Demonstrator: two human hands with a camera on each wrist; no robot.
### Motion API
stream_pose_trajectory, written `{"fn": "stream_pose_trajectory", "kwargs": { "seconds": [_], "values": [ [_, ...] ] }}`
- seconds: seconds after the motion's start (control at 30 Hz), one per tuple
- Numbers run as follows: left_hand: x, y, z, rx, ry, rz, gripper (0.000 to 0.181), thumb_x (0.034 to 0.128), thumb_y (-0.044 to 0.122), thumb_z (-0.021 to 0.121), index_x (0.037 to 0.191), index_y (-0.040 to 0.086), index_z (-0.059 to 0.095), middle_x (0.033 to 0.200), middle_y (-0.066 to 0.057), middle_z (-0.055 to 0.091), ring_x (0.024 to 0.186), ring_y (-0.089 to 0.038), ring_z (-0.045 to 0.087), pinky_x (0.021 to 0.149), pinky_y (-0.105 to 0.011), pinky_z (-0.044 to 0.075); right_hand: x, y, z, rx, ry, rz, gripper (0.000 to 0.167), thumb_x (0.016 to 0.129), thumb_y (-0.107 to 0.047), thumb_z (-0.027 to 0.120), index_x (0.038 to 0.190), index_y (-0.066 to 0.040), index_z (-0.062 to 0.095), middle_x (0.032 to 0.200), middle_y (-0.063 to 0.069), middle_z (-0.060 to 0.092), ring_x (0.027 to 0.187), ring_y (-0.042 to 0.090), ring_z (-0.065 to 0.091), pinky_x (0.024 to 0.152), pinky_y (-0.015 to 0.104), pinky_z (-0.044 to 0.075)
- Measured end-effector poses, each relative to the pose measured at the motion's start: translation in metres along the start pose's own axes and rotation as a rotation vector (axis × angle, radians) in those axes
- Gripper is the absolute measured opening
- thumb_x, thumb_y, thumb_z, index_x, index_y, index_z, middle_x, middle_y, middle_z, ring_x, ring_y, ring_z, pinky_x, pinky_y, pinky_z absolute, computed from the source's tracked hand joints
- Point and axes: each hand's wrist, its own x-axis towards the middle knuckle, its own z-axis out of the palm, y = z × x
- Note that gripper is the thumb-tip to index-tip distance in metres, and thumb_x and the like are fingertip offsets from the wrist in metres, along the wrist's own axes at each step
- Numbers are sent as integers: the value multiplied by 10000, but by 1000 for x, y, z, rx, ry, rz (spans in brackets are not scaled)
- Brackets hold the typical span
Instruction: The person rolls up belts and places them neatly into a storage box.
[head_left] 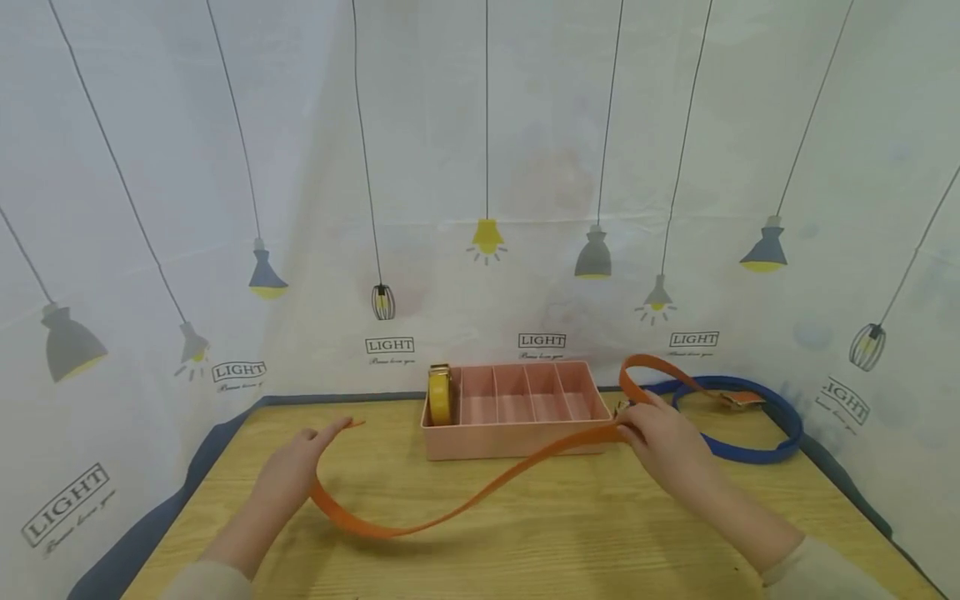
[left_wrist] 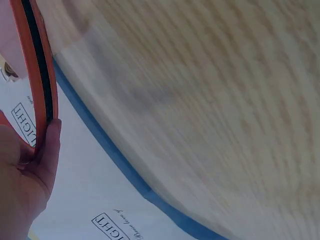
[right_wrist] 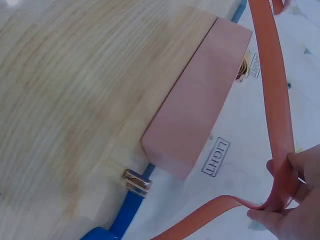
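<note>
An orange belt (head_left: 566, 442) hangs in a slack curve between my two hands, above the table. My left hand (head_left: 288, 467) pinches it near one end, and a short tip sticks out past the fingers. Along the belt's inner side runs a dark stripe, seen in the left wrist view. My right hand (head_left: 667, 437) grips the belt farther along, thumb against fingers, at the right front corner of a pink divided box (head_left: 517, 442). Beyond that hand, the belt loops up and back over a coiled blue belt (head_left: 787, 425). A rolled yellow belt (head_left: 440, 400) stands in the box's leftmost compartment.
The wooden table (head_left: 480, 558) has a blue-edged cloth along its back and sides. A white sheet (head_left: 450, 167) printed with lamps hangs behind. The blue belt's metal buckle (right_wrist: 136, 183) lies near the box's end. The box's other compartments show bare floors.
</note>
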Motion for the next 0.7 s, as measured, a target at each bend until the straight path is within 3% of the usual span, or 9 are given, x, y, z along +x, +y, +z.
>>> {"fn": "stream_pose_trajectory", "kwargs": {
  "seconds": [0.1, 0.23, 0.33, 0.47, 0.6, 0.7],
  "values": [
    [-4, -5, 6, -57, -14, 31, 812, 677, -292, 582, 1330, 190, 575, 1089, -170, 563, 517, -152, 399, 474, -284, 363, 0, 7, 4, 26, -66, 66, 56, 870, -38, 706, 916, -60, 685, 822, -17, 659, 926, 292, 647, 955, 498, 454],
    [-8, -10, 8, -105, -8, 77, 664, 664, -317, 503, 1080, 160, 701, 1083, -118, 552, 584, -148, 436, 505, -276, 364, 0, 13, 12, 52, -129, 96, 58, 888, -52, 692, 944, -69, 693, 815, -46, 643, 969, 310, 633, 928, 504, 467],
    [-9, -13, 7, -117, -60, 33, 460, 775, -191, 492, 1014, 137, 708, 1139, -128, 556, 780, -246, 571, 622, -349, 451, 0, 16, 16, 60, -160, 113, 29, 894, -75, 693, 923, -78, 697, 788, -63, 629, 839, 234, 634, 814, 434, 518],
    [-9, -15, 11, -103, -127, -66, 144, 942, 165, 560, 899, 180, 697, 1185, -146, 552, 936, -334, 598, 739, -479, 485, 0, 18, 21, 63, -215, 123, 28, 890, -93, 699, 869, -100, 683, 753, -82, 606, 708, 128, 561, 633, 336, 479],
    [-9, -15, 18, -54, -54, -16, 135, 869, 168, 721, 769, 181, 632, 1155, -266, 507, 805, -327, 613, 627, -426, 505, -2, 19, 27, 59, -272, 85, 80, 884, -96, 704, 829, -132, 658, 712, -108, 563, 670, 98, 508, 619, 323, 452],
    [-11, -13, 21, -34, -4, 43, 187, 789, 4, 757, 900, 103, 644, 1133, -336, 485, 730, -343, 615, 556, -394, 499, -6, 22, 34, 45, -321, 62, 89, 883, -115, 707, 814, -150, 662, 705, -120, 553, 664, 91, 494, 615, 317, 446]
  ]
}}
